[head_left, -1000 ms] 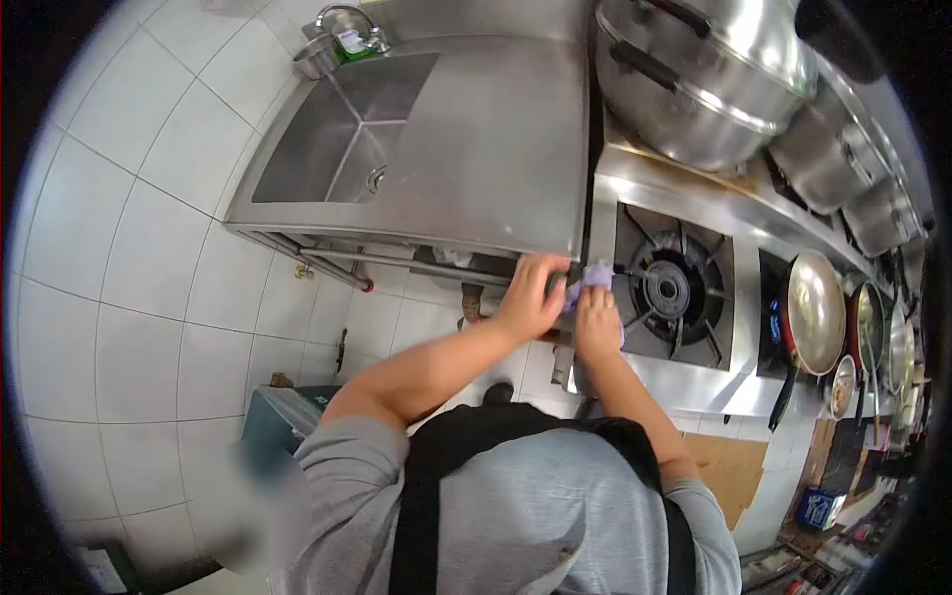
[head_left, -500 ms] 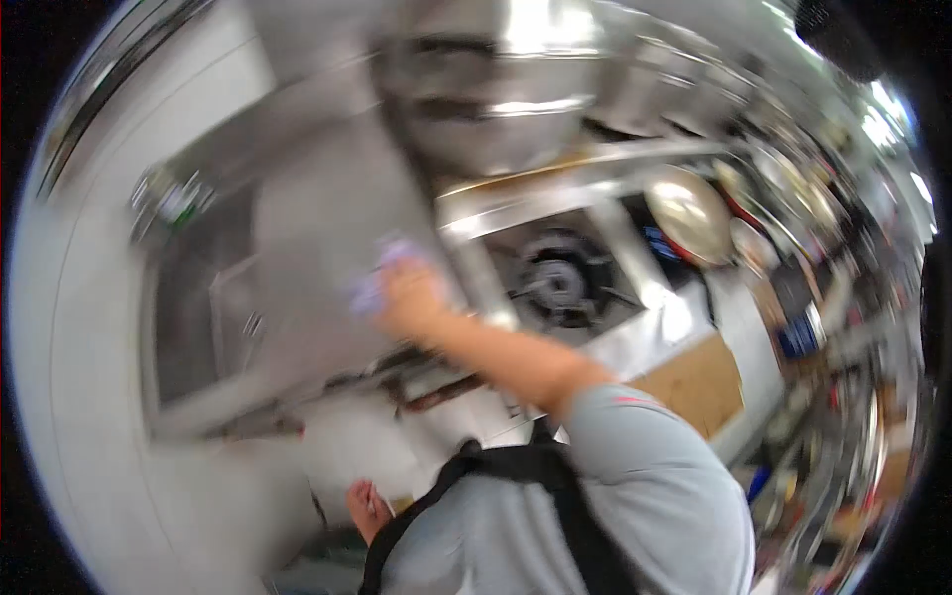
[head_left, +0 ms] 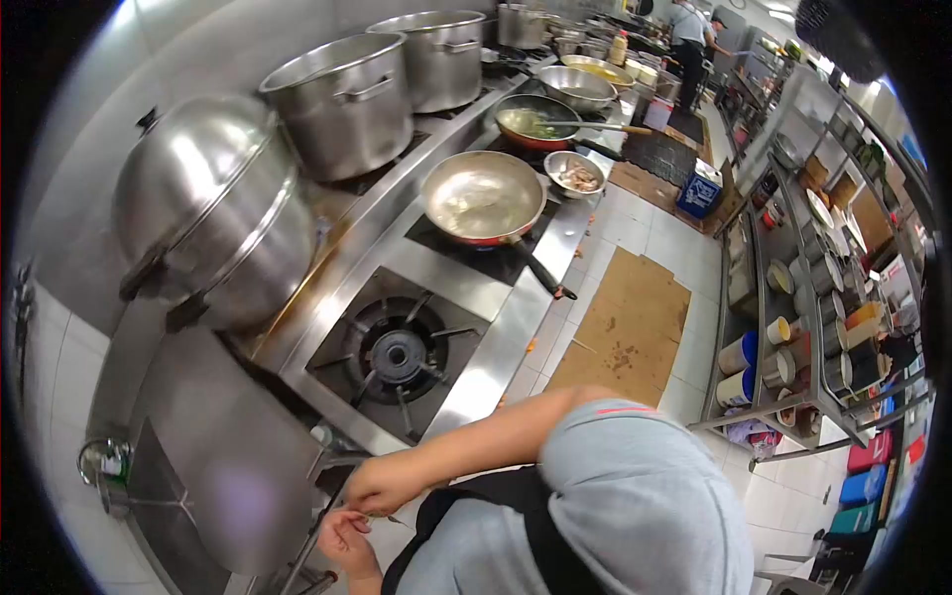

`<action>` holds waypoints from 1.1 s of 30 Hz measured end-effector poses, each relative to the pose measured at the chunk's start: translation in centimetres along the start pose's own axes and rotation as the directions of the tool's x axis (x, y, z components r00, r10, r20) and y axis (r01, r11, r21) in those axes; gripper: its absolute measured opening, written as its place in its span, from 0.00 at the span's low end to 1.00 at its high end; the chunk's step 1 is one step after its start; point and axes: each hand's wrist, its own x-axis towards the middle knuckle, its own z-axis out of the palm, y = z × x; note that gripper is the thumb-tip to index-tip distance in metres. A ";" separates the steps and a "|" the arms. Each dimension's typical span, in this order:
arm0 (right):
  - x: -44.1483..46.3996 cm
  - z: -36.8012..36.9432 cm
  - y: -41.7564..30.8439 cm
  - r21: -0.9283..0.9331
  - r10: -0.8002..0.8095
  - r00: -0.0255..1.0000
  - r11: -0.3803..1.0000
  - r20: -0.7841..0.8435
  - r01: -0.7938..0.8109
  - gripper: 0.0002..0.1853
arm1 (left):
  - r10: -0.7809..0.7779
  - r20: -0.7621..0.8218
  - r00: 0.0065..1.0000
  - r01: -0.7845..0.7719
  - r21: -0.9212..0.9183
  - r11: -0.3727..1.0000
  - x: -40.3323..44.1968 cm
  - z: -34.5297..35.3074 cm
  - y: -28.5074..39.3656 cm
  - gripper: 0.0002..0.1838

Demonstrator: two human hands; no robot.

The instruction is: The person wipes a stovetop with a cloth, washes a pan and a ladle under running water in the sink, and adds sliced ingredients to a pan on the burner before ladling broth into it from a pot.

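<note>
My right hand is held low by the stove's front edge with its fingers curled together; what they hold, if anything, is hidden. Just below it is my left hand, fingers loosely bent and a little apart, with nothing visible in it. The two hands are close together, possibly touching. Left of them, a blurred purple patch shows over the steel counter; its shape cannot be made out. A gas burner lies beyond my right forearm.
A large domed steel pot and a tall stockpot stand behind the burner. A frying pan has its handle projecting over the stove front. Cardboard covers some floor. A loaded shelf rack stands right; people are far back.
My right hand has left the counter, where it pressed a purple cloth, and come back beside my left hand. The view has swung toward the stove and aisle.
</note>
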 end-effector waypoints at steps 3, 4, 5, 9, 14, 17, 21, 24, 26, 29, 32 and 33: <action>-15.0 -7.5 -1.1 0.158 0.159 0.987 0.975 -0.001 -0.156 0.12 | 0.287 0.234 0.929 -0.327 0.157 0.932 1.8 7.6 0.9 0.30; -19.8 -9.8 -0.5 0.096 0.312 0.949 0.944 0.043 -0.314 0.12 | 0.368 0.297 0.881 -0.406 0.077 0.910 2.7 11.2 3.3 0.32; -24.7 -11.3 1.0 0.054 0.445 0.896 0.895 -0.015 -0.443 0.13 | 0.453 0.354 0.818 -0.481 -0.008 0.876 4.1 15.4 6.2 0.34; -41.9 -14.2 7.9 -0.109 0.822 0.441 0.432 -0.359 -0.895 0.15 | 0.378 0.642 0.668 -0.351 -0.176 0.920 7.9 30.3 10.5 0.29; -53.0 -16.3 8.5 0.519 0.896 0.377 0.443 -0.233 -0.731 0.16 | -0.127 0.912 0.389 0.622 -0.158 0.767 10.2 53.0 19.1 0.23; -57.1 -20.1 6.3 0.543 0.916 0.339 0.401 -0.216 -0.738 0.16 | -0.297 0.945 0.138 0.907 0.000 0.421 12.4 65.6 15.4 0.28; -63.1 -23.1 8.1 0.759 0.885 0.178 0.462 -0.431 -0.458 0.17 | -0.424 0.860 0.285 0.940 -0.163 0.301 13.7 78.8 10.1 0.34; -66.5 -26.2 5.5 0.855 0.930 0.087 0.363 -0.357 -0.371 0.17 | -0.517 0.789 0.332 0.943 -0.285 0.171 14.4 84.2 8.9 0.32; -70.4 -26.6 7.0 0.852 0.940 0.054 0.327 -0.336 -0.408 0.17 | -0.578 0.758 0.301 0.951 -0.284 0.123 15.2 86.1 9.2 0.28; -77.7 -28.8 10.0 0.811 0.929 -0.032 0.303 -0.367 -0.500 0.16 | -0.528 0.806 0.268 0.963 -0.220 0.153 16.8 88.1 8.7 0.25; -81.3 -32.7 10.6 0.912 0.931 -0.046 0.345 -0.363 -0.222 0.15 | -0.392 0.887 0.243 0.967 -0.189 0.171 18.0 89.2 8.4 0.21; -81.6 -34.4 10.8 0.918 0.938 -0.038 0.328 -0.344 -0.225 0.15 | -0.408 0.880 0.243 0.968 -0.194 0.159 18.2 89.6 8.4 0.21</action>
